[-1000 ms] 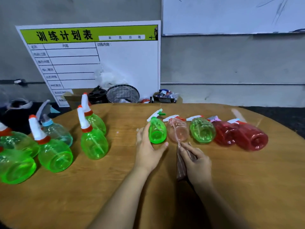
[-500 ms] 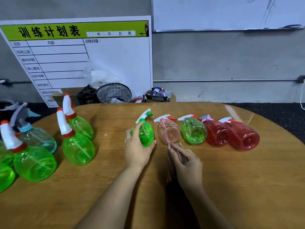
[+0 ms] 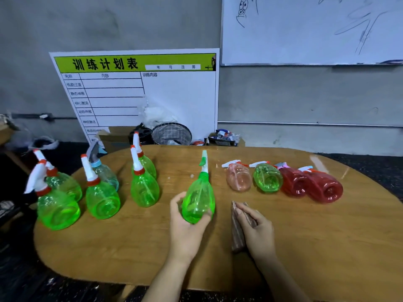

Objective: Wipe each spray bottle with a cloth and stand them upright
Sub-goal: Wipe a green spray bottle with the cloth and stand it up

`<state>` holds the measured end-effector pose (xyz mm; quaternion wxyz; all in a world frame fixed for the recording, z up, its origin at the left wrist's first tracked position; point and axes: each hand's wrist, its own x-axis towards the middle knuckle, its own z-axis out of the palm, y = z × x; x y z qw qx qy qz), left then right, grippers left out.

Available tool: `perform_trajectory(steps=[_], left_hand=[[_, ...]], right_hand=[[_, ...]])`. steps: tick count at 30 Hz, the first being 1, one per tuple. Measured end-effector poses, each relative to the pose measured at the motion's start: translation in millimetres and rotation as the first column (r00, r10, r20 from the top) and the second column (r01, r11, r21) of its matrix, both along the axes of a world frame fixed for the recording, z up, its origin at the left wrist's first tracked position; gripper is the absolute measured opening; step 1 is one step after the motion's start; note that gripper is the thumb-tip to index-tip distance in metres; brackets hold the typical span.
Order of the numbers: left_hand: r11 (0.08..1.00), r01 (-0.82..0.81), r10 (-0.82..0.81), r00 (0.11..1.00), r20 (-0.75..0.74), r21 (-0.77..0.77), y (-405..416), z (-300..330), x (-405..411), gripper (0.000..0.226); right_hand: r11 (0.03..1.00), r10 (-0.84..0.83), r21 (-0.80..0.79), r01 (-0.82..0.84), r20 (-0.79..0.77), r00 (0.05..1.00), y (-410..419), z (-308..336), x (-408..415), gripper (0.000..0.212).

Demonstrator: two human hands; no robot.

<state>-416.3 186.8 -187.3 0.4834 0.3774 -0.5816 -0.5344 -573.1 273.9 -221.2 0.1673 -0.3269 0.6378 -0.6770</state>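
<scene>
My left hand [image 3: 185, 223] grips a green spray bottle [image 3: 199, 197] with a green-and-white nozzle, lifted off the table and held nozzle-up. My right hand [image 3: 257, 232] holds a brown striped cloth [image 3: 237, 232] just right of that bottle, resting on the wooden table [image 3: 305, 247]. Lying on their sides in a row at the right are a pink bottle [image 3: 238, 178], a green bottle [image 3: 267, 177] and two red bottles [image 3: 294, 183] [image 3: 325, 187]. Several green bottles [image 3: 145, 188] and one pale blue bottle [image 3: 104, 173] stand upright at the left.
A white planning board [image 3: 135, 92] leans on the grey wall behind the table. A wire basket [image 3: 172, 135], a cardboard box [image 3: 115, 138] and a small box of clutter [image 3: 224, 138] sit beyond the far edge. A whiteboard [image 3: 311, 29] hangs upper right.
My left hand has lifted the green bottle out of the lying row, pulled it toward me and turned it nozzle-up. My right hand keeps hold of the cloth. The camera has tilted.
</scene>
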Motion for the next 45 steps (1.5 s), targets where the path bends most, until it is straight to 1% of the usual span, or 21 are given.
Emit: perform_trajectory(steps=[2,4,6,8,10,15,18,21,24,26,29,32,36,38,40,43,45], left_hand=[[0.992,0.073,-0.063,0.992,-0.106,0.098,15.9,3.9,14.7,0.071],[0.965,0.181,-0.139,0.967,-0.214,0.19,36.6,9.2,31.5,0.081],[0.929,0.293,-0.224,0.931,-0.287,0.226,59.1,16.2,47.1,0.092],[0.898,0.372,-0.285,0.899,-0.334,0.235,80.2,22.7,67.0,0.1],[0.896,0.392,-0.312,0.891,-0.33,0.209,95.9,24.7,88.3,0.1],[0.905,0.413,-0.381,0.893,-0.237,0.099,135.8,44.5,140.5,0.097],[0.92,0.39,-0.378,0.906,-0.188,0.029,161.0,57.2,166.8,0.089],[0.938,0.347,-0.342,0.925,-0.164,0.003,184.2,63.7,193.2,0.085],[0.945,0.323,-0.311,0.933,-0.183,0.041,206.9,59.6,218.1,0.083],[0.943,0.325,-0.305,0.929,-0.212,0.069,218.7,52.5,229.8,0.083],[0.938,0.332,-0.299,0.92,-0.254,0.099,235.3,41.6,243.2,0.083],[0.934,0.325,-0.269,0.913,-0.306,0.15,241.6,40.5,247.9,0.075],[0.95,0.242,-0.165,0.927,-0.335,0.2,243.0,40.7,248.8,0.062],[0.961,0.209,-0.142,0.935,-0.324,0.183,243.4,36.3,249.4,0.053],[0.965,0.193,-0.136,0.946,-0.293,0.175,243.4,28.8,249.1,0.049],[0.966,0.193,-0.14,0.95,-0.281,0.173,240.0,21.1,250.7,0.047],[0.966,0.182,-0.122,0.947,-0.298,0.183,235.4,19.3,252.9,0.047]], right_hand=[[0.999,0.029,-0.046,-0.024,0.096,0.995,13.1,4.3,26.7,0.031],[0.994,0.068,-0.093,-0.049,0.216,0.974,27.8,11.5,54.8,0.024],[0.987,0.119,-0.144,-0.075,0.328,0.937,44.3,20.9,80.0,0.024],[0.976,0.16,-0.198,-0.088,0.39,0.907,60.3,28.8,102.3,0.026],[0.967,0.192,-0.23,-0.105,0.395,0.898,75.7,34.9,121.2,0.026],[0.962,0.234,-0.222,-0.158,0.377,0.896,109.6,47.5,154.4,0.026],[0.951,0.27,-0.237,-0.201,0.312,0.911,127.3,60.0,176.4,0.03],[0.932,0.317,-0.262,-0.249,0.26,0.912,143.7,71.1,196.6,0.032],[0.922,0.346,-0.261,-0.285,0.23,0.909,159.6,82.4,213.3,0.028],[0.917,0.359,-0.25,-0.312,0.171,0.917,168.4,86.6,221.9,0.025],[0.912,0.382,-0.212,-0.352,0.127,0.915,179.5,83.5,238.1,0.026],[0.919,0.373,-0.169,-0.355,0.086,0.924,185.0,80.5,250.2,0.027],[0.92,0.372,-0.113,-0.376,-0.058,0.927,184.2,87.9,254.4,0.024],[0.913,0.381,-0.084,-0.398,-0.171,0.909,178.4,94.0,251.8,0.022],[0.905,0.399,-0.019,-0.424,-0.302,0.866,170.3,102.5,247.0,0.022],[0.892,0.439,0.111,-0.439,-0.446,0.78,157.4,112.2,245.3,0.026],[0.892,0.436,0.164,-0.421,-0.559,0.705,151.9,111.9,249.9,0.026]])
